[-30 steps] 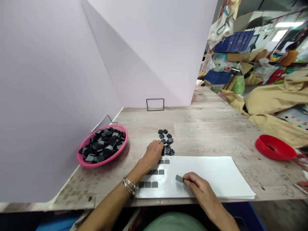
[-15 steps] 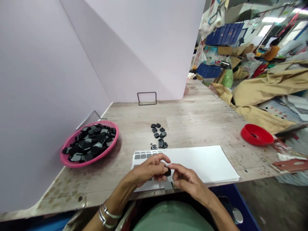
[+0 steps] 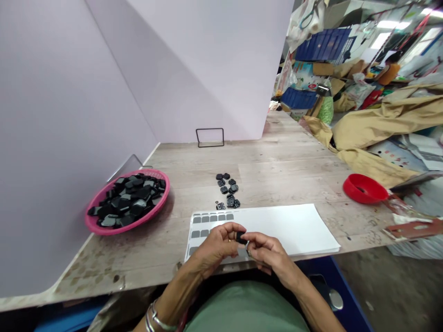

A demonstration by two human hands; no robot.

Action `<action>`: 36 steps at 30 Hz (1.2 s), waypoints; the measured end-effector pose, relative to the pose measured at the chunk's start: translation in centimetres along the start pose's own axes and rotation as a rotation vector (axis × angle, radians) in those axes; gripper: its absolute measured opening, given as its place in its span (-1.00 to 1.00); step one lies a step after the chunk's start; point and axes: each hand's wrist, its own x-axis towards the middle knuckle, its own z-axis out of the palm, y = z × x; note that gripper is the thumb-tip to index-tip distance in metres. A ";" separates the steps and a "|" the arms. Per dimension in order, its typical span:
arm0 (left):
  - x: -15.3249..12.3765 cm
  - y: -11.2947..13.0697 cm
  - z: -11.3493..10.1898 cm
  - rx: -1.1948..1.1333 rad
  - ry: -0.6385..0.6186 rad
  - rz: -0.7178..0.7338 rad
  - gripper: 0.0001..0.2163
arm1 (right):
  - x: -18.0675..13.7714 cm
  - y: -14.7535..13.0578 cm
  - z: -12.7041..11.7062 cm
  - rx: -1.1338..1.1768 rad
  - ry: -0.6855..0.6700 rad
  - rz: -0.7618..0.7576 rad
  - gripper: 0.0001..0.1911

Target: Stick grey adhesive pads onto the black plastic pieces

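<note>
My left hand (image 3: 221, 243) is closed, pinching a small black plastic piece (image 3: 241, 237) over the front of the table. Against the piece's right side rest the fingertips of my right hand (image 3: 272, 252), whose other fingers are curled. A small dark thing shows by the right thumb, too little of it to name. Beneath both hands lies a white sheet with grey rounded stickers (image 3: 205, 220), partly covered by the left hand. Several loose black plastic pieces (image 3: 230, 201) lie beyond the sheet.
A pink basket (image 3: 165, 198) heaped with black and grey pieces stands at left. Blank white paper (image 3: 294, 226) extends rightward from the stickers. A red bowl (image 3: 365, 197) sits at the right edge, and a black wire stand (image 3: 210, 146) at the back wall. Cloth and boxes crowd the right.
My right hand has come in against the black piece, its fingers now touching it. The left hand has turned slightly and raised the piece a little. The view has shifted slightly.
</note>
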 end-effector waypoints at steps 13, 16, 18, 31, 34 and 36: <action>-0.1 -0.1 0.7 -0.124 -0.087 -0.019 -0.66 | -0.5 -0.2 -1.1 -0.786 0.356 -0.542 -0.76; 0.0 -0.4 0.6 -0.130 -0.096 -0.008 -0.68 | -0.4 0.1 -0.8 -0.906 0.329 -0.573 -0.75; 0.0 -0.5 0.6 -0.127 -0.102 -0.001 -0.68 | -0.4 0.2 -0.6 -0.968 0.309 -0.580 -0.74; 0.1 -0.3 0.5 -0.131 -0.089 -0.049 -0.64 | -0.4 -0.2 -0.5 -1.178 0.271 -0.619 -0.73; 0.1 -0.3 0.5 -0.125 -0.083 -0.055 -0.64 | -0.4 -0.2 -0.5 -1.185 0.262 -0.628 -0.73; 0.1 -0.2 0.6 -0.118 -0.078 -0.053 -0.65 | -0.4 -0.2 -0.4 -1.191 0.262 -0.625 -0.73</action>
